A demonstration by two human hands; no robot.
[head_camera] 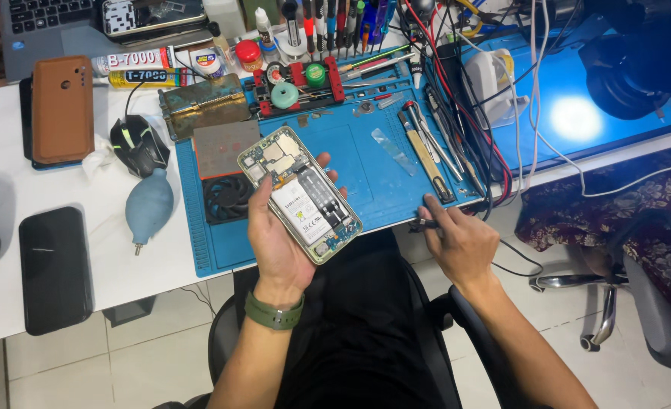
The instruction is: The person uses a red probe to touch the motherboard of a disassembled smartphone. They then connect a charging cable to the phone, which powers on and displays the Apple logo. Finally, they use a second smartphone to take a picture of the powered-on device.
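My left hand (278, 235) grips an opened smartphone (299, 193) with its back cover off, so the battery and circuit board face up. I hold it above the front edge of the blue repair mat (373, 178). My right hand (460, 241) sits at the mat's front right corner, fingers closed on a thin dark tool (425, 223) whose exact kind I cannot make out. Tweezers and metal pry tools (426, 148) lie on the mat just beyond that hand.
On the white desk (2, 197) lie a dark phone (54, 266), a brown-cased phone (61, 110), a black mouse (138, 144) and a blue air blower (150, 206). A small fan (225, 198), glue tubes (135, 68) and tangled cables (464, 98) crowd the mat. A lit pad (577, 113) sits far right.
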